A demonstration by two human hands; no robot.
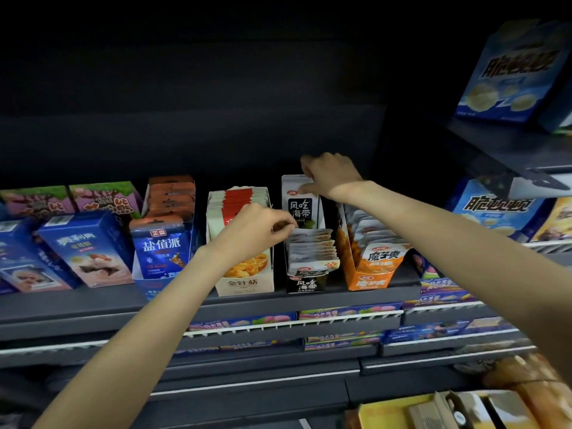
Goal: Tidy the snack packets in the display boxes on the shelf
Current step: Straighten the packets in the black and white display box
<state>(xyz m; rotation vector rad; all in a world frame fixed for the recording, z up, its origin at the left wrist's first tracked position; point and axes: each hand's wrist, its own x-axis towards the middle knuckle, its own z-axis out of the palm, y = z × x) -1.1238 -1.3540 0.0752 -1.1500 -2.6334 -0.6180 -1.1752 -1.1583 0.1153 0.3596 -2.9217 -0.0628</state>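
We reach into the black box (306,281) marked 风吃海带, on the shelf (102,300) between the white 金针菇 box (244,281) and the orange 魔芋爽 box (370,278). Our right hand (331,176) pinches the tall back packet (299,202). Our left hand (255,230) pinches the stacked packets (312,247). Far boxes look blurry.

Both bare forearms extended forward and upward; left hand (255,232) fingers curled, thumb and fingertips pinched together; right hand (329,176) higher, wrist bent, fingers curled downward in a grip.
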